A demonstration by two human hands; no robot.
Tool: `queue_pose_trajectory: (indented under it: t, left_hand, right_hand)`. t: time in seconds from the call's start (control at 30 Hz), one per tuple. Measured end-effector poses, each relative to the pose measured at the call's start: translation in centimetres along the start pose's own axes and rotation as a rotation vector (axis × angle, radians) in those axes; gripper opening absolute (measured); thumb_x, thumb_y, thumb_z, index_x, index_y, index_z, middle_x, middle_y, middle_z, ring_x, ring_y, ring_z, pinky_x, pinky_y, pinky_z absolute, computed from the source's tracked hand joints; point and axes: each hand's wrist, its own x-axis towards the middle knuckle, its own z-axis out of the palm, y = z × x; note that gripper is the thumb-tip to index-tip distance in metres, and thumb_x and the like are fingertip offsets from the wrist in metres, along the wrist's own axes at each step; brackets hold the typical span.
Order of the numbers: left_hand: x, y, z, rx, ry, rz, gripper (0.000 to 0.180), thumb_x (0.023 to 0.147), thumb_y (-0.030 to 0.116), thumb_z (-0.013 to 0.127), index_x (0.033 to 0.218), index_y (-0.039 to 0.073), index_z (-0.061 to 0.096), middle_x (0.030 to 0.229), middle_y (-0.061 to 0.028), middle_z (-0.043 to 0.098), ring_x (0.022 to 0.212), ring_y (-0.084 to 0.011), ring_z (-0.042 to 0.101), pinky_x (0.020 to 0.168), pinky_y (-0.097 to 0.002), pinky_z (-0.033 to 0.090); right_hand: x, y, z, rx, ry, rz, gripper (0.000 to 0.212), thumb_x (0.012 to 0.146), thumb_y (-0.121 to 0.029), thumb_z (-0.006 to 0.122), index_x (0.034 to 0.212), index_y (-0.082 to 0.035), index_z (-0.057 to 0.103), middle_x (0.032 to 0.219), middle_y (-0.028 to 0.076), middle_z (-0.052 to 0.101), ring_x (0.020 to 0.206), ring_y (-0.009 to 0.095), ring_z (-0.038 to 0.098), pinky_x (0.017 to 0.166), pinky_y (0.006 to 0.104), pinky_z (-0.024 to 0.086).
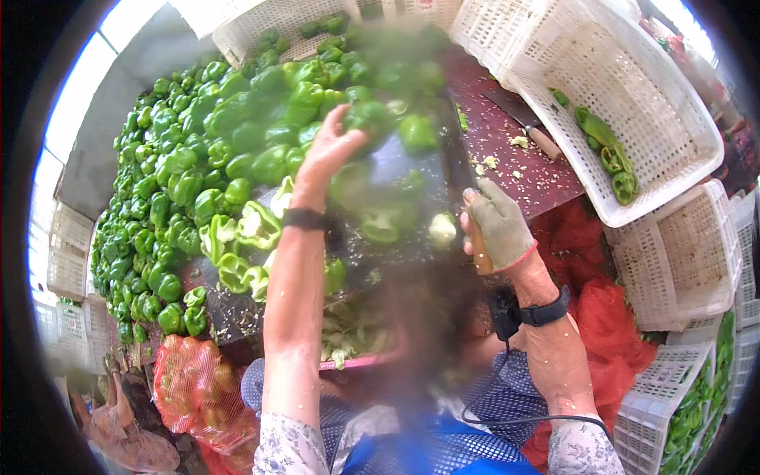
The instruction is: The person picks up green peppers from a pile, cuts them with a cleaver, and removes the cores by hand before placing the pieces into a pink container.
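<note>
My left hand [326, 154] is stretched over the pile, its thumb and fingers around a green bell pepper [370, 117]; a blur in the view softens this grip. In the fingerless-looking pale glove, my right hand [499, 226] is closed on a wooden-handled knife [480, 252], whose blade I cannot make out clearly. Whole green bell peppers [182, 186] are heaped across the left and far side. Cut pepper halves [258, 226] lie beside my left forearm. A pale pepper core [442, 229] rests just left of my right hand.
A second knife [543, 142] lies on the dark red tabletop [546, 186] among scattered seeds. A white crate [681, 158] tilts at the right with several peppers inside. Red mesh sacking [602, 324] is below it. A filled net bag [194, 380] stands at lower left. Scraps fill a pink-rimmed container [360, 362] before me.
</note>
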Motion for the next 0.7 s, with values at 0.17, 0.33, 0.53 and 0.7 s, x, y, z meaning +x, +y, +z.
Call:
queue_pose_trajectory:
  t: [0.17, 0.33, 0.53, 0.7]
  left_hand:
    - [-4.9, 0.8, -3.7, -0.287, -0.21, 0.087, 0.061, 0.089, 0.044, 0.047, 0.136, 0.005, 0.044, 0.131, -0.0175, 0.054, 0.116, -0.0409, 0.055, 0.097, -0.0546, 0.045]
    - [-9.4, -0.5, -5.7, 0.101, 0.063, 0.131, 0.055, 0.089, 0.044, 0.046, 0.131, 0.008, 0.05, 0.123, -0.014, 0.059, 0.111, -0.0315, 0.06, 0.087, -0.0476, 0.053]
    - [-12.0, 1.6, -4.2, 0.321, -0.176, -0.404, 0.068, 0.089, 0.041, 0.06, 0.143, 0.006, 0.036, 0.127, -0.0173, 0.055, 0.106, -0.0233, 0.06, 0.074, -0.0327, 0.054]
    - [-7.8, -1.6, -0.8, 0.647, -0.037, -0.139, 0.071, 0.086, 0.037, 0.068, 0.139, 0.001, 0.038, 0.135, -0.025, 0.047, 0.125, -0.0323, 0.048, 0.104, -0.0406, 0.041]
  right_hand:
    - [-2.9, -5.2, 0.1, 0.464, -0.184, 0.416, 0.039, 0.094, -0.021, 0.053, 0.129, -0.002, 0.048, 0.07, 0.001, 0.053, 0.052, 0.008, 0.051, 0.041, 0.0221, 0.044]
    - [-3.9, -6.6, 2.1, 0.129, -0.523, 0.514, 0.042, 0.093, -0.024, 0.054, 0.129, -0.002, 0.049, 0.068, 0.001, 0.052, 0.046, 0.009, 0.048, 0.041, 0.0226, 0.04]
    - [-1.4, -1.8, 4.2, -0.084, -0.361, 0.49, 0.038, 0.093, -0.025, 0.054, 0.124, -0.002, 0.052, 0.067, 0.0, 0.051, 0.044, 0.01, 0.046, 0.04, 0.026, 0.04]
    - [0.6, 2.3, 3.0, -0.162, -0.262, -0.222, 0.025, 0.094, -0.022, 0.052, 0.113, -0.005, 0.051, 0.068, -0.002, 0.05, 0.055, 0.008, 0.05, 0.04, 0.0244, 0.041]
